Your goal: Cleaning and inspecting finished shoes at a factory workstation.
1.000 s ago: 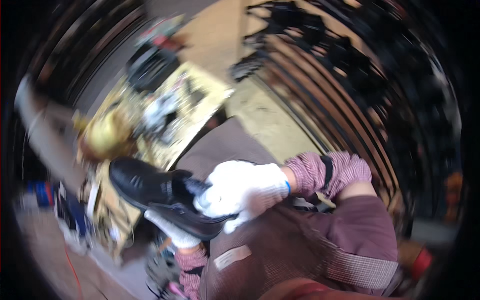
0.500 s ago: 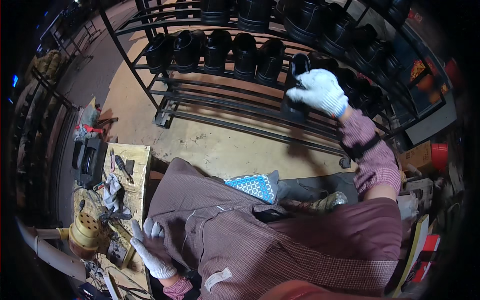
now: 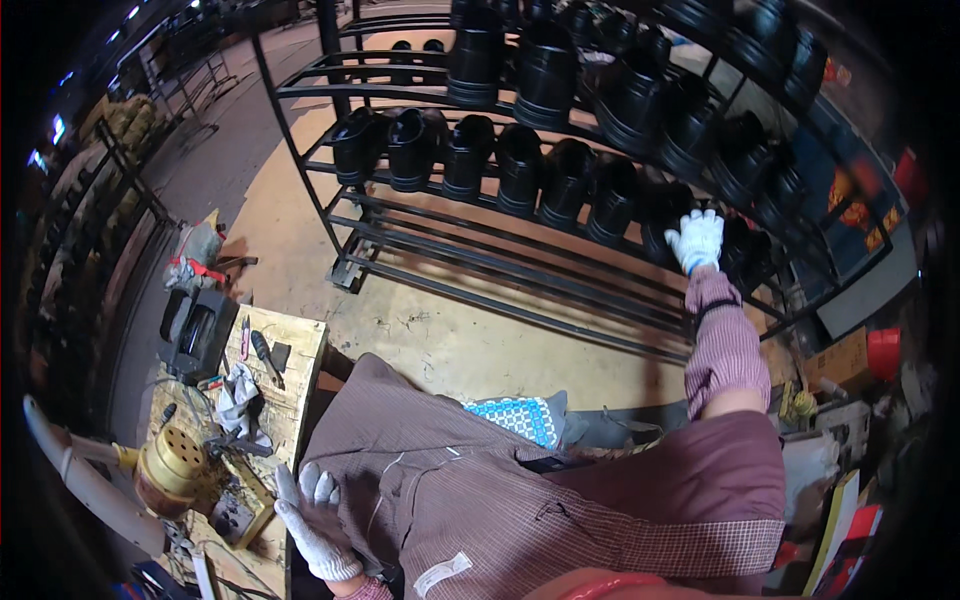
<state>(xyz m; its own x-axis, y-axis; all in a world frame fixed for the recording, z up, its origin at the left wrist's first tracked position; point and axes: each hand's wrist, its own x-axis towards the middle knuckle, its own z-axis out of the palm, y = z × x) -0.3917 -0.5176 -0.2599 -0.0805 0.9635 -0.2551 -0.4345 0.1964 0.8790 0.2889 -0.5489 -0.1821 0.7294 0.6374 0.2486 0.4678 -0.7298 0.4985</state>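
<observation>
My right hand (image 3: 697,241), in a white knit glove, reaches out to the lower row of black shoes (image 3: 519,172) on a black metal rack (image 3: 470,262). Its fingers look stretched out, over or against a dark shoe (image 3: 657,215) towards the right part of that row; exact contact is hard to make out. No shoe is plainly gripped. Low at the left, my gloved left hand (image 3: 318,522) hangs beside the wooden bench (image 3: 300,345), fingers apart and nothing in them. A brown checked apron (image 3: 480,510) covers my lap.
On the bench lie a dark-handled tool (image 3: 264,352), a grey rag (image 3: 238,400) and a yellow perforated canister (image 3: 173,460). A black machine part (image 3: 195,330) stands at its far end. More shoes (image 3: 545,75) fill the upper shelf. A red container (image 3: 884,352) sits at the right.
My right hand has come off the shoe it held and moved rightwards along the row; a shoe now stands there on the rack. My view has shifted. The left hand stays by the bench.
</observation>
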